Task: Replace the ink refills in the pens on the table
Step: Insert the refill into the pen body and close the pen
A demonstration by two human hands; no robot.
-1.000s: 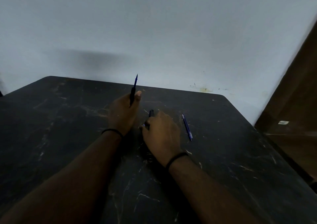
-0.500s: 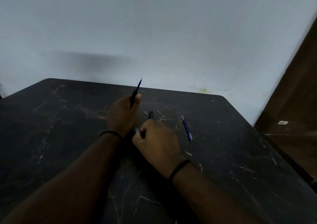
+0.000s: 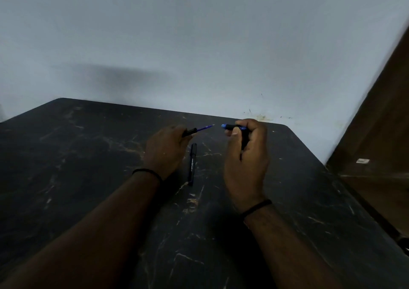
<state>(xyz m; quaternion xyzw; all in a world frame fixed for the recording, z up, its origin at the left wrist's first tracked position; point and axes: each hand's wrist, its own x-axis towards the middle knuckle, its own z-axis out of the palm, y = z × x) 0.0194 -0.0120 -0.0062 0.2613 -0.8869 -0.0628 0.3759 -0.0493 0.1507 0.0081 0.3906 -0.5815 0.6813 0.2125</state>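
So the left hand (image 3: 164, 150) is now tilting its refill (image 3: 204, 128) rightward, pinching the black end. Black barrel (image 3: 192, 164) is lying dropped on the tabletop (image 3: 88, 155). Right hand (image 3: 245, 155) is now gripping the blue pen (image 3: 232, 127) that was lying aside, so probably swapping next.

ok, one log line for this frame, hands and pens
left hand: holds blue refill | right hand: holds blue pen | tips facing, apart | black pen barrel: flat on table
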